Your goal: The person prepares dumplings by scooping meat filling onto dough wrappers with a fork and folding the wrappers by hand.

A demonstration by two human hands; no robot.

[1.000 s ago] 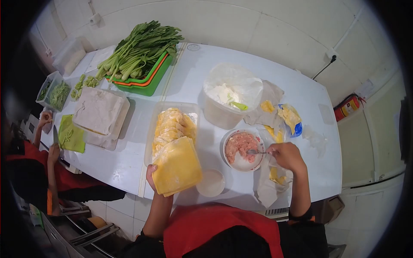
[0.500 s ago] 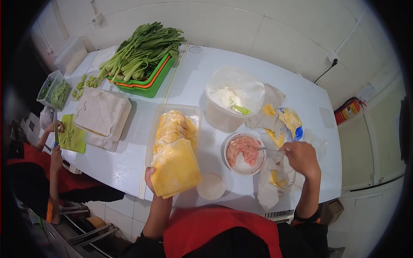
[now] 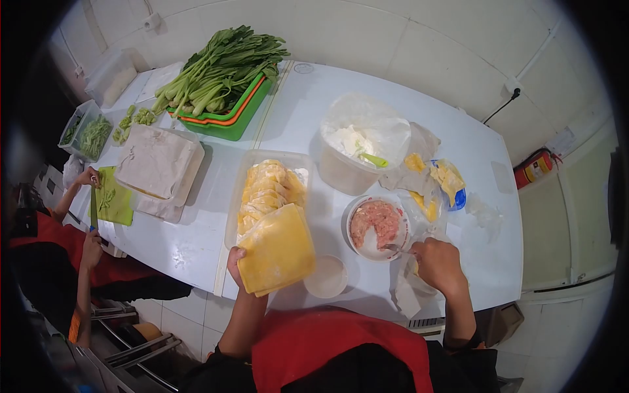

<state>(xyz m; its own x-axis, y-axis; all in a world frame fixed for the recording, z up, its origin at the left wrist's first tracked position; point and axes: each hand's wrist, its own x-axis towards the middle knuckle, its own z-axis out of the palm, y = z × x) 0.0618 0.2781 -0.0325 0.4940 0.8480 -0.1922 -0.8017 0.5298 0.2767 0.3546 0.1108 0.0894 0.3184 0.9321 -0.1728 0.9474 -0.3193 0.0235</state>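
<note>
My left hand [image 3: 237,265] holds a stack of square yellow dough wrappers [image 3: 278,251], thumb on top at the left edge. Beyond the stack, a clear plastic tub [image 3: 234,196] contains rows of floured, folded dumplings [image 3: 270,190]. My right hand [image 3: 438,262] is closed round the handle of a metal spoon [image 3: 395,247], whose tip reaches into a white bowl [image 3: 352,226]. Pink minced meat [image 3: 378,221] lies along the bowl's far side, leaving bare bottom nearer me. Between the wrappers and that bowl stands a small whitish bowl [image 3: 326,276].
A lined tub of white powder [image 3: 347,141] with a green-handled scoop stands behind the meat. Paper and yellow dough scraps [image 3: 447,180] lie at right. Leafy greens [image 3: 223,72] fill green and orange baskets at the back. At left, a co-worker holds a knife [image 3: 93,208] over a green board [image 3: 116,203].
My right hand has come down and nearer me, bringing the spoon from the bowl's right side to its lower right. The wrappers stay in my left hand. The whole view has shifted slightly.
</note>
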